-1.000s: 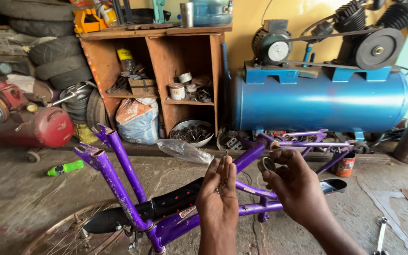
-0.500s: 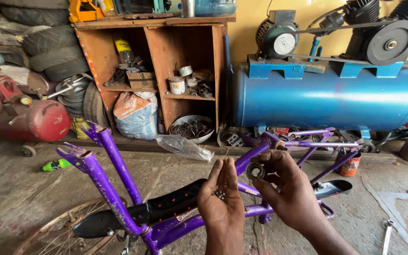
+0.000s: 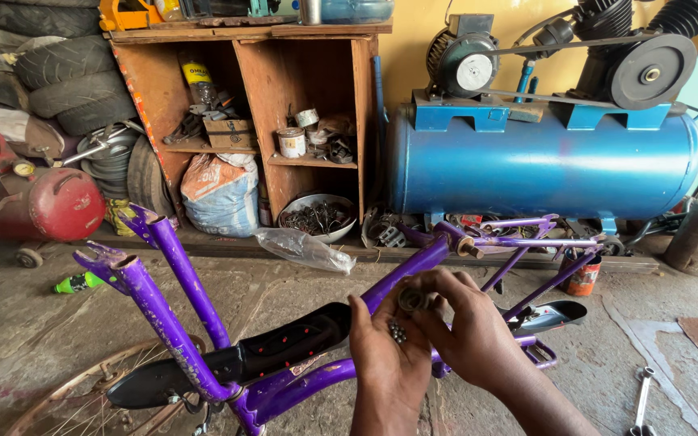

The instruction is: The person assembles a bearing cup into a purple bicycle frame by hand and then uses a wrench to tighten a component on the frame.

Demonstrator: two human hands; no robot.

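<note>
My left hand point(image 3: 385, 363) is held palm up with several small steel ball bearings point(image 3: 397, 332) cupped in it. My right hand point(image 3: 466, 327) pinches a small dark metal bearing cup point(image 3: 410, 300) just above the left palm. Both hands hover over a purple bicycle frame point(image 3: 179, 291) that lies upside down on the floor, with its black mudguard point(image 3: 276, 347) below my hands.
A blue air compressor tank point(image 3: 543, 165) stands at the back right. A wooden shelf point(image 3: 317, 97) holds tins and parts, with a bowl of parts point(image 3: 317, 216) under it. Tyres point(image 3: 66, 73) and a red tank point(image 3: 62, 202) are at left. A spanner point(image 3: 642, 396) lies at right, a wheel point(image 3: 66, 396) at lower left.
My hands have come closer together and lower, with the right hand's cup now over the left palm. The view has shifted slightly left and nearer.
</note>
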